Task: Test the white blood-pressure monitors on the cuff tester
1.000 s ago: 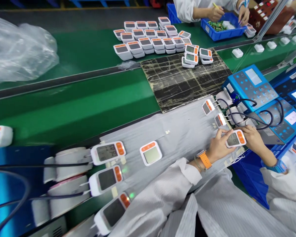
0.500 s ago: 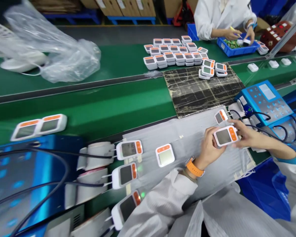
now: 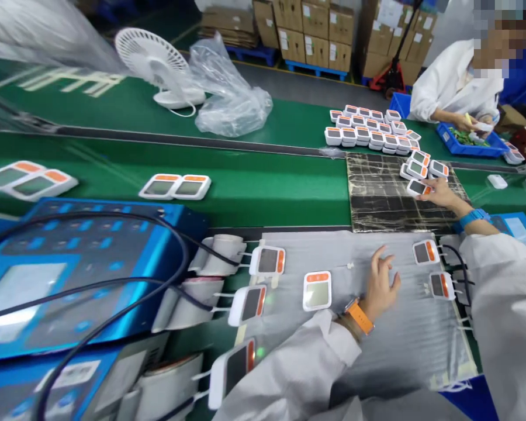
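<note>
My right hand [image 3: 439,194] reaches over the black marbled board [image 3: 379,202]. Its fingers grip the edge of a small white device with a dark screen and orange button strip [image 3: 417,187], beside a small stack of similar devices [image 3: 416,169]. Above the grey sheet [image 3: 403,333], my left hand [image 3: 382,282] is empty, fingers apart and bent. A loose device with a lit screen [image 3: 318,292] lies to its left. Right of it, two devices [image 3: 426,252] [image 3: 442,285] sit on white prongs. Further left, several more [image 3: 267,261] are on prongs, with green lights glowing by two.
Blue test boxes [image 3: 127,275] with black cables crowd the left. Paired devices [image 3: 175,186] lie on the green belt. Beyond stand rows of devices [image 3: 370,131], a plastic bag [image 3: 234,96] and a fan [image 3: 155,61]. A co-worker [image 3: 453,88] works over a blue tray [image 3: 473,149].
Both hands were around one device at the right; now they are apart. My right hand has moved away to the marbled board, and the left is empty. The view has swung left.
</note>
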### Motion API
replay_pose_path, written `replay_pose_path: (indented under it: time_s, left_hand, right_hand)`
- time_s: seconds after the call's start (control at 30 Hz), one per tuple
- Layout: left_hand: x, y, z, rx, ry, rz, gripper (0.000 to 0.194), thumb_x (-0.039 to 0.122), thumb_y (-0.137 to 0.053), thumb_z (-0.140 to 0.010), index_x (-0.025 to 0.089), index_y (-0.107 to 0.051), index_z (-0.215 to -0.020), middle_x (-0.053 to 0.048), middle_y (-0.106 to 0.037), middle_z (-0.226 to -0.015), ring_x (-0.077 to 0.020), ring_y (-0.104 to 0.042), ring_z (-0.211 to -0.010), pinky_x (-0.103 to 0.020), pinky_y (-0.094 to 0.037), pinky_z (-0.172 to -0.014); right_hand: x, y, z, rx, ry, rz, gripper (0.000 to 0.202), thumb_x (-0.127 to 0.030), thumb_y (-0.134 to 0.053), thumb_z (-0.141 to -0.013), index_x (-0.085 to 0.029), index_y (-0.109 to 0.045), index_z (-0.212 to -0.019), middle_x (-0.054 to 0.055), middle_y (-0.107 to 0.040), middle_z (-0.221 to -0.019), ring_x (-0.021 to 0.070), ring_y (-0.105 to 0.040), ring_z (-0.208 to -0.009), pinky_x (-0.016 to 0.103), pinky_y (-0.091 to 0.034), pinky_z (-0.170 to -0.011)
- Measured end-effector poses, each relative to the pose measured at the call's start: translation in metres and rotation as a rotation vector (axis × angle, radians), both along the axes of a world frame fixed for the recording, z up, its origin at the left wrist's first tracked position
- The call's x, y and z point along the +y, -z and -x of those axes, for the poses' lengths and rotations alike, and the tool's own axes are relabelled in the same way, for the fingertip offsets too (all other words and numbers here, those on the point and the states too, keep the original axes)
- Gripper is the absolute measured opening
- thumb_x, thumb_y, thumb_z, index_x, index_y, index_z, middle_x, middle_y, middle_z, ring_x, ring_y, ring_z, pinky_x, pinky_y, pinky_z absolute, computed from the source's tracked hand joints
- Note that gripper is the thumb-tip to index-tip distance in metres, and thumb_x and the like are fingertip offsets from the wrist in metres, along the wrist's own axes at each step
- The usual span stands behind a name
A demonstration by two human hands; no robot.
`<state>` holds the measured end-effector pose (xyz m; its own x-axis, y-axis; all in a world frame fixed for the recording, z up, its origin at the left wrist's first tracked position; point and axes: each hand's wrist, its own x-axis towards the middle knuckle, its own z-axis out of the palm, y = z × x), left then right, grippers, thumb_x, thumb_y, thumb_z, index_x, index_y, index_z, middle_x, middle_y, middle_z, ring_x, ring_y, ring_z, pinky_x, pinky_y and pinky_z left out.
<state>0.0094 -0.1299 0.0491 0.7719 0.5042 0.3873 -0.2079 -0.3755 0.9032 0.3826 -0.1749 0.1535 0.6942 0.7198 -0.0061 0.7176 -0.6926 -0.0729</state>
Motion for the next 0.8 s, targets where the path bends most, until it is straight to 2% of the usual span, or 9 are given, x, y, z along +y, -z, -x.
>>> replay_pose_path:
  time_s: [0.1, 0.2, 0.27, 0.37, 0.43, 0.53, 0.63, 0.8]
  left_hand:
    - [0.000, -0.001, -0.001, 0.083, 0.021, 0.028, 0.045, 0.012, -0.059, -0.088, 0.023, -0.046, -0.129, -0.015, -0.039, -0.150, -0.0162, -0.064, -0.089, -0.040, -0.063, -0.081]
    - [0.003, -0.004, -0.001, 0.155, 0.023, 0.062, 0.044, 0.011, -0.060, -0.086, 0.024, -0.047, -0.127, -0.014, -0.039, -0.150, -0.0168, -0.065, -0.088, -0.043, -0.064, -0.084]
    - [0.004, -0.005, -0.001, 0.174, 0.030, 0.065, 0.045, 0.010, -0.060, -0.085, 0.024, -0.048, -0.127, -0.014, -0.039, -0.150, -0.0177, -0.066, -0.088, -0.045, -0.063, -0.086]
    - [0.004, -0.006, 0.000, 0.188, 0.047, 0.066, 0.048, 0.008, -0.059, -0.083, 0.023, -0.047, -0.127, -0.015, -0.039, -0.150, -0.0193, -0.067, -0.090, -0.047, -0.062, -0.088]
    - [0.005, -0.007, 0.000, 0.199, 0.057, 0.076, 0.048, 0.008, -0.059, -0.083, 0.023, -0.048, -0.128, -0.015, -0.039, -0.150, -0.0201, -0.067, -0.092, -0.048, -0.062, -0.089]
    - [0.004, -0.007, 0.001, 0.225, 0.070, 0.089, 0.049, 0.008, -0.060, -0.083, 0.023, -0.049, -0.128, -0.014, -0.039, -0.150, -0.0207, -0.067, -0.094, -0.048, -0.061, -0.092]
    - [0.004, -0.008, 0.001, 0.248, 0.079, 0.096, 0.050, 0.009, -0.061, -0.083, 0.024, -0.049, -0.129, -0.013, -0.039, -0.151, -0.0217, -0.068, -0.097, -0.048, -0.062, -0.094]
    - [0.004, -0.008, 0.000, 0.246, 0.089, 0.076, 0.051, 0.008, -0.062, -0.083, 0.022, -0.049, -0.130, -0.015, -0.039, -0.151, -0.0249, -0.067, -0.104, -0.050, -0.062, -0.094]
  right_hand:
    - [0.022, 0.023, -0.005, -0.054, 0.010, -0.044, 0.060, -0.045, -0.070, -0.083, -0.007, -0.064, -0.129, 0.021, -0.063, -0.120, 0.0367, -0.055, -0.114, 0.049, -0.044, -0.098]
    - [0.039, 0.034, 0.004, -0.197, -0.013, -0.076, 0.054, -0.044, -0.065, -0.087, -0.007, -0.064, -0.127, 0.026, -0.057, -0.132, 0.0434, -0.047, -0.123, 0.057, -0.039, -0.101]
    - [0.049, 0.035, 0.008, -0.298, -0.105, -0.069, 0.053, -0.040, -0.062, -0.091, -0.007, -0.061, -0.132, 0.029, -0.051, -0.143, 0.0457, -0.041, -0.130, 0.061, -0.032, -0.105]
    - [0.061, 0.034, 0.009, -0.347, -0.338, -0.031, 0.046, -0.032, -0.053, -0.099, -0.012, -0.056, -0.140, 0.024, -0.044, -0.154, 0.0425, -0.034, -0.140, 0.066, -0.017, -0.112]
    - [0.066, 0.037, 0.005, -0.365, -0.375, -0.013, 0.044, -0.030, -0.045, -0.102, -0.016, -0.055, -0.143, 0.021, -0.046, -0.154, 0.0417, -0.031, -0.143, 0.072, -0.011, -0.112]
    - [0.071, 0.047, -0.006, -0.419, -0.251, 0.000, 0.049, -0.031, -0.039, -0.103, -0.012, -0.049, -0.148, 0.021, -0.050, -0.152, 0.0465, -0.023, -0.147, 0.081, -0.009, -0.108]
    - [0.072, 0.055, -0.018, -0.425, -0.162, 0.000, 0.055, -0.031, -0.036, -0.102, -0.009, -0.045, -0.151, 0.023, -0.048, -0.152, 0.0494, -0.015, -0.150, 0.084, -0.008, -0.106]
    - [0.074, 0.048, -0.022, -0.335, -0.015, 0.035, 0.057, -0.028, -0.030, -0.103, -0.007, -0.044, -0.153, 0.024, -0.045, -0.155, 0.0466, -0.016, -0.152, 0.080, -0.012, -0.109]
